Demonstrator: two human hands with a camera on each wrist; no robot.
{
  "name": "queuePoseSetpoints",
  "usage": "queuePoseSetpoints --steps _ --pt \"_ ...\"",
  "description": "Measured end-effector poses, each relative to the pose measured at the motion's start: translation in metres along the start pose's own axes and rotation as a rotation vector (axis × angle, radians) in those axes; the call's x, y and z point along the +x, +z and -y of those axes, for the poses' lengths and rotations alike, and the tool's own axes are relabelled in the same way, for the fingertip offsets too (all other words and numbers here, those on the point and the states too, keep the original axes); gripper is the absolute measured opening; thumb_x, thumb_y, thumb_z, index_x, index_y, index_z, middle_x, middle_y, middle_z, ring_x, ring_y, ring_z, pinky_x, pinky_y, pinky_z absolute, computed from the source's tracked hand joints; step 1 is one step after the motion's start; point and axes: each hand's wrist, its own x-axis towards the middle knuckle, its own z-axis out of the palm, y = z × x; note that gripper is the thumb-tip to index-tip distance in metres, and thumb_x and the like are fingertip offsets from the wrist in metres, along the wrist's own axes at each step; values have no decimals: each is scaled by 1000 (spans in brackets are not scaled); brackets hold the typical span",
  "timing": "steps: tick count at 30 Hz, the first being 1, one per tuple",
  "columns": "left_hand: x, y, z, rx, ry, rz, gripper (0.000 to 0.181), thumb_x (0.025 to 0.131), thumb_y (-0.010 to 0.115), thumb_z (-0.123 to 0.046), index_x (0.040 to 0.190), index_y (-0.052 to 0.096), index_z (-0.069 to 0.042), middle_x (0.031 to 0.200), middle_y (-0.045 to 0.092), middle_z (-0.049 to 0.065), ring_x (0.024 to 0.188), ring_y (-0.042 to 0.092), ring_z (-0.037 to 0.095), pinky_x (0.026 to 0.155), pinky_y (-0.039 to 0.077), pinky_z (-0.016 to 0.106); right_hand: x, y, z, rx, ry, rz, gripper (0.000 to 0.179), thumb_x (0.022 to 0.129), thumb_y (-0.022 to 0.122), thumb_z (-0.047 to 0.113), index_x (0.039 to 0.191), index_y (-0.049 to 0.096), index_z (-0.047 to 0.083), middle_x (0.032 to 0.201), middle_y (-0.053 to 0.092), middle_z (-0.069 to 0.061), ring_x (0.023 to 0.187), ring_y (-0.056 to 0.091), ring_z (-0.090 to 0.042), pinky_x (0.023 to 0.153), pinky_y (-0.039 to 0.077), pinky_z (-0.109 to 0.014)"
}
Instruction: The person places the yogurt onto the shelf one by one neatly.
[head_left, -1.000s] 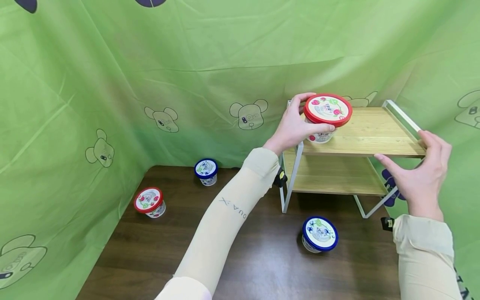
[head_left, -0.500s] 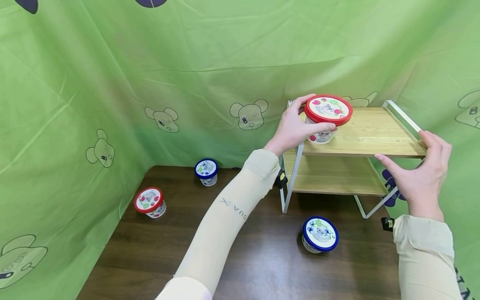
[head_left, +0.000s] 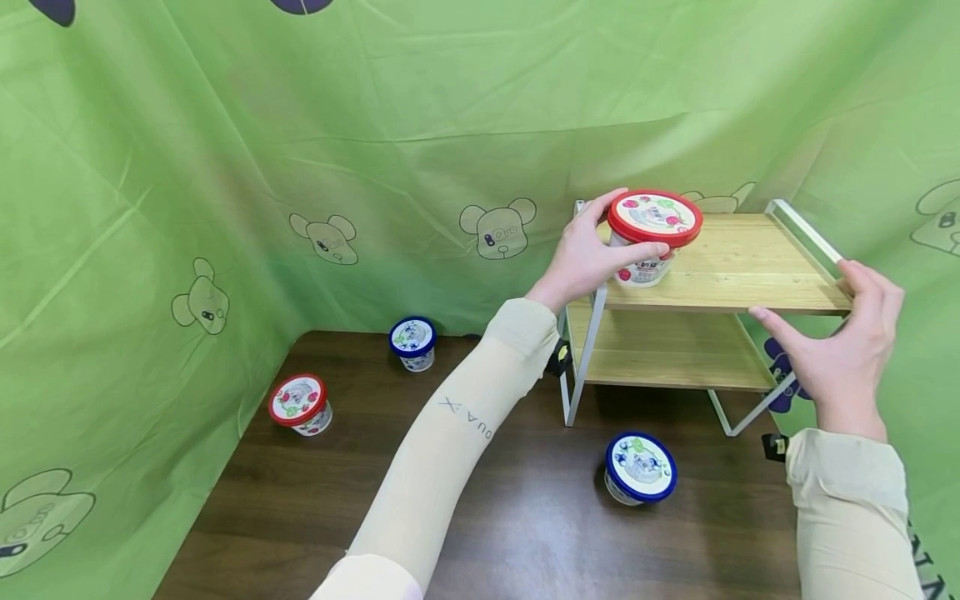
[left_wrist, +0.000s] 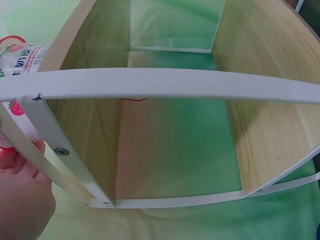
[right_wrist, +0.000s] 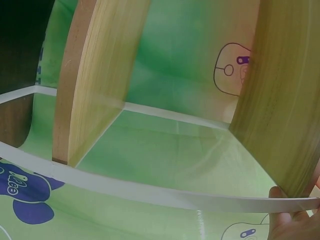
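Cup [head_left: 654,215], red-lidded, sits atop shelf rack [head_left: 750,258], left end, gripped by left hand [head_left: 585,257]; right hand [head_left: 847,354], thumb spread wide, holds right front corner. Likely placing step; next calls for level, gentle release.

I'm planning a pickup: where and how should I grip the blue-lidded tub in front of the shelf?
Probably hold the tub just under its wider blue lid, from the near side: it stands upright on the table, with the two-tier shelf behind.
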Motion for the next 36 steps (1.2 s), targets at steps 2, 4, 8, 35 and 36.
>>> queuePoseSetpoints --steps 2,4,8,35,36 --pt "0 -1 0 9 -5 6 91 78 89 -39 155 40 -32 138 46 -21 125 39 -4 98 43 23 0 0 0 0 1 2 91 65 96 26 146 54 21 141 40 21 132 37 -9 107 28 -23" --pt "-1 -2 1 19 -6 9 94 79 88 -40 157 37 -32 140 45 -22 126 37 -5 100 42 24 0 0 0 -2 4 7 92 65 96 26 146 54 23 141 39 21 132 37 -9 106 28 -23" --pt "-2 -4 2 29 7 2 97 79 88 -41 159 33 -32 141 43 -26 127 34 -9 105 38 25 -1 0 0 1 10 10 92 65 96 24 146 54 23 141 39 21 131 37 -9 107 28 -23" --pt "-13 -21 12 -3 74 -28 93 83 84 -45 158 32 -33 145 39 -28 132 29 -12 115 29 36 -1 -1 9 21 15 -7 89 65 95 21 145 56 19 140 41 20 130 38 -7 106 28 -23" --pt "-14 -22 12 -5 77 -29 92 83 84 -45 158 32 -33 145 39 -28 132 29 -12 115 29 35 -1 -1 8 20 15 -5 89 65 95 21 145 56 19 140 41 20 130 38 -7 106 28 -23"
